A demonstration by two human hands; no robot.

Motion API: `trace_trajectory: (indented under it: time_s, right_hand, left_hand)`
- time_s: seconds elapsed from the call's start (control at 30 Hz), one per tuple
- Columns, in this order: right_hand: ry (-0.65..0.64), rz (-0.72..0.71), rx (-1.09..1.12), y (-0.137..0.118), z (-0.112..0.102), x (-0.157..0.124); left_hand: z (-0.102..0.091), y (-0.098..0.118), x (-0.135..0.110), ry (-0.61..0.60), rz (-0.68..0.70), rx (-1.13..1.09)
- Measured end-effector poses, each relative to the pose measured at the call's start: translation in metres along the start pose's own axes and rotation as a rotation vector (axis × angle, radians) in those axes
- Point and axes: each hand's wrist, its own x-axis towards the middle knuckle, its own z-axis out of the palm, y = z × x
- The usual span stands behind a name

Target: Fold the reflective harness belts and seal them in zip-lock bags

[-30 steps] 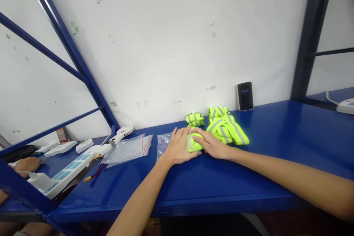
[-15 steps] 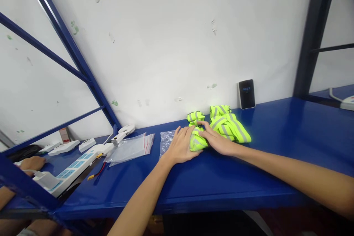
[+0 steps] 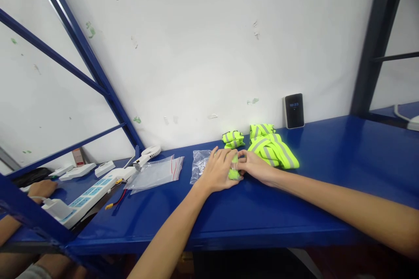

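Observation:
My left hand [image 3: 218, 170] and my right hand [image 3: 255, 168] press in from both sides on a tightly folded hi-vis vest [image 3: 234, 174], neon yellow with grey reflective strips. Most of that bundle is hidden by my fingers. A clear plastic bag [image 3: 200, 165] lies flat under the edge of my left hand. Just behind my hands sit a small rolled hi-vis bundle [image 3: 233, 140] and a looser heap of reflective vest [image 3: 273, 151], which my right fingers nearly reach.
My hands work on a blue metal shelf [image 3: 262, 222], with a white wall behind. A dark digital clock [image 3: 293, 110] stands against the wall. To the left lie zip bags [image 3: 155, 174], a small white fan [image 3: 149, 153], and a power strip [image 3: 87, 195]. Beyond, a co-worker's hand [image 3: 42, 188] shows.
My hands have drawn closer together and squeezed the vest bundle smaller, so less of it shows. The view has shifted slightly.

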Motion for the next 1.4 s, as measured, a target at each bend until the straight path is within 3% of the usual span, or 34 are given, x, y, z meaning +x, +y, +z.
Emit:
trace_trajectory:
  time_s: [0.23,0.43,0.6,0.7,0.8,0.9,0.97,1.0,1.03,1.1,1.2,1.3,1.4]
  right_hand:
    - [-0.046,-0.113,-0.038,-0.001,-0.002,-0.001]
    - [-0.27,-0.106,-0.072,-0.007,-0.005,-0.003]
    - [-0.441,-0.152,-0.352,-0.01,-0.015,0.001]
    - [-0.528,-0.145,-0.508,-0.014,-0.02,0.002]
    - [-0.53,-0.155,-0.481,-0.015,-0.02,0.005]
    - [-0.48,-0.159,-0.278,-0.012,-0.015,0.008]
    - [-0.457,-0.104,-0.102,-0.011,-0.013,0.007]
    - [-0.463,-0.068,-0.026,-0.011,-0.012,0.006]
    - [-0.476,-0.038,0.035,-0.011,-0.012,0.005]
    - [-0.494,0.0,0.098,-0.011,-0.011,0.004]
    - [-0.319,-0.04,0.09,-0.007,-0.011,0.008]
    - [-0.011,-0.108,0.079,-0.003,-0.014,0.015]
    - [0.015,-0.111,0.02,-0.004,-0.02,0.014]
  left_hand:
    - [0.002,-0.001,0.002,0.053,0.086,0.038]
    - [0.0,0.003,0.003,0.069,0.143,0.101]
    - [0.001,0.012,0.004,0.031,0.148,0.101]
    - [-0.003,0.02,0.004,0.019,0.163,0.018]
    - [-0.015,0.026,0.006,0.068,0.187,-0.191]
    - [-0.032,0.015,0.008,0.246,0.069,-0.435]
    - [-0.041,-0.005,0.009,0.361,-0.132,-0.57]
    - [-0.044,-0.017,0.008,0.361,-0.258,-0.637]
    - [-0.045,-0.029,0.007,0.302,-0.382,-0.707]
    - [-0.043,-0.047,0.003,0.021,-0.608,-0.88]
    - [-0.032,-0.054,-0.004,-0.388,-0.692,-1.12]
    - [-0.02,-0.044,-0.007,-0.455,-0.57,-1.135]
    - [-0.012,-0.039,-0.007,-0.421,-0.483,-1.068]
